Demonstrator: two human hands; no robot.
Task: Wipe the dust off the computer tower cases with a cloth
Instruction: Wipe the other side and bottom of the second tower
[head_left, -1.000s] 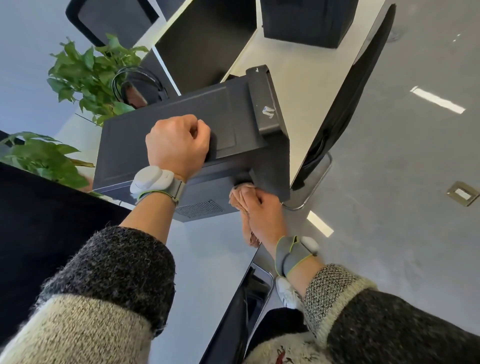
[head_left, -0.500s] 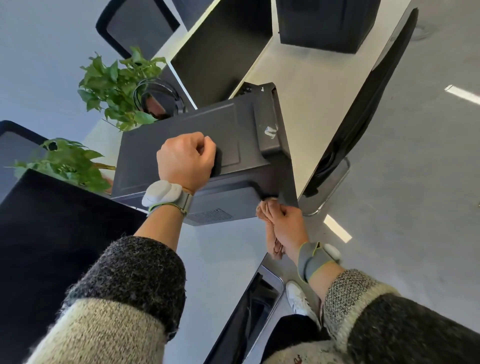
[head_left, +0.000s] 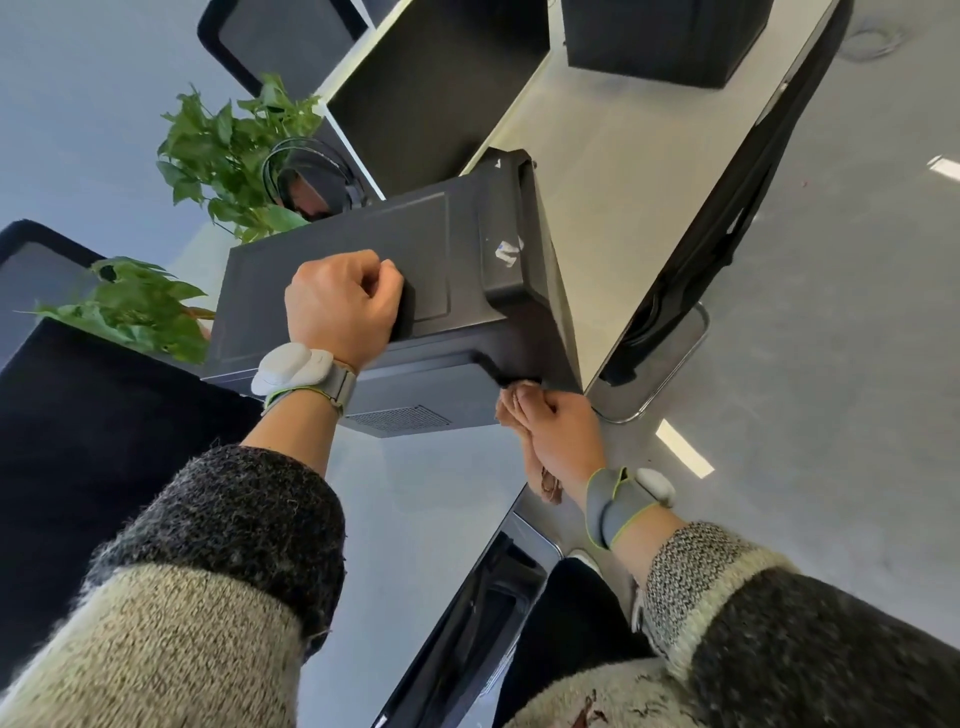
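Left hand (head_left: 343, 306), centre of the frame: fingers clenched into a fist, knuckles resting on the broad side panel of the computer tower (head_left: 363, 244). Whether the tucked fingertips hook onto anything cannot be told.

Right hand (head_left: 563, 436), just right of centre and lower: fingers curled tight around a bunched pinkish cloth (head_left: 519, 413), which is pressed against the tower's lower front corner. A tail of the cloth hangs down beside the wrist.

Both wrists wear grey bands with white pods, and both arms are in speckled grey and cream knit sleeves reaching in from the bottom edge.

The tower is black and lies at a slant across the middle of the frame on a white desk (head_left: 623, 171). A second black tower (head_left: 665, 36) stands on the desk at the top right. Leafy green plants (head_left: 228, 145) and black headphones (head_left: 311, 171) sit in the upper left, just behind the tower.
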